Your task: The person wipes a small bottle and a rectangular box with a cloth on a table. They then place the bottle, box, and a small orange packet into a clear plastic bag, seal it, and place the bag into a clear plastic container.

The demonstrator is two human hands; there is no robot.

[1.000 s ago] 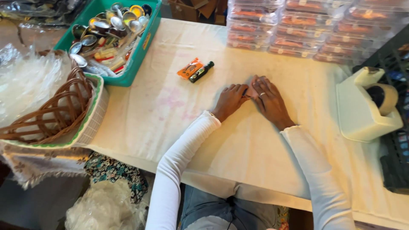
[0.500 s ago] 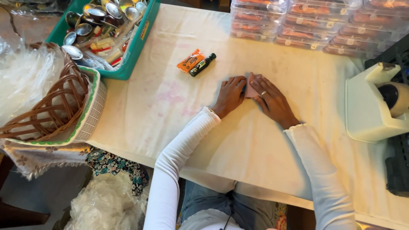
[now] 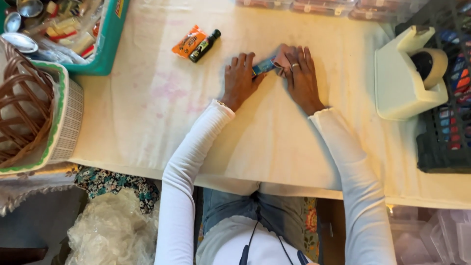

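A cream cloth, faintly stained pink, covers the long table (image 3: 147, 122), where a person in white ribbed sleeves leans forward with both forearms angled inward so that the hands meet at the far middle. The left hand (image 3: 239, 78) lies palm down, fingers loosely spread and flat, its thumb and forefinger touching the left end of a small blue packet (image 3: 264, 65). The right hand (image 3: 300, 76), a ring on one finger, rests palm down with fingers close together, pressing the packet's right end along with a bit of pink wrap that is mostly hidden beneath the fingertips. The packet lies flat on the cloth between the two hands.

At the right edge stands a bulky white plastic tape dispenser (image 3: 402, 78), loaded with a tan roll, beside a dark crate (image 3: 449, 142). At the far left, a green plastic tub (image 3: 110, 44) holds shiny metal tins, and a brown woven basket (image 3: 22, 108) sits in a white-and-green tray. Just left of the hands, near but apart, lie an orange sachet (image 3: 188, 41) and a small dark bottle (image 3: 204, 39), touching each other. Bare cloth stretches open to the near edge and to the left of the hands.
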